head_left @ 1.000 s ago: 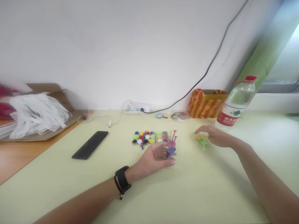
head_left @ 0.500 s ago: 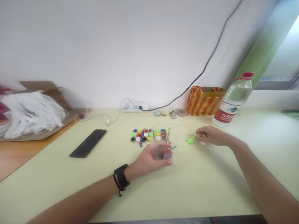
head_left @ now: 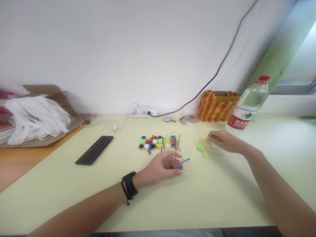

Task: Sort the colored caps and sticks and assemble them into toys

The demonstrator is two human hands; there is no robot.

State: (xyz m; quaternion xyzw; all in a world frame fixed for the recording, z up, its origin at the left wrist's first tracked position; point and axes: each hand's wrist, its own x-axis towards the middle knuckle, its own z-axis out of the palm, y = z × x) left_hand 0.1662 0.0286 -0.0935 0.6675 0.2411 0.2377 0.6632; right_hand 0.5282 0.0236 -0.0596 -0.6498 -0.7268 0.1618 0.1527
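Note:
My left hand (head_left: 158,167), wearing a black watch (head_left: 130,183) on its wrist, curls thumb and fingers around red and blue plastic pieces (head_left: 178,164) with thin sticks poking out. Farther right, my right hand (head_left: 223,141) pinches a small yellow plastic piece (head_left: 208,139) with its fingertips. Just left of those fingertips, a bright green piece with a stick (head_left: 202,148) lies on the table. Beyond my left hand, rows of coloured round discs (head_left: 155,141) are laid out, with thin coloured sticks (head_left: 150,144) across them. Blur hides their finer shape.
A black phone-like slab (head_left: 94,150) lies at left on the pale table (head_left: 187,204). Behind stand a power strip (head_left: 140,113), a striped bag (head_left: 215,107) and a large water bottle (head_left: 248,107). A box of white strips (head_left: 39,120) sits far left.
The green piece has left my right fingertips and lies on the table; a yellow piece is now in them. My left hand stays nearly still, its pieces turned slightly.

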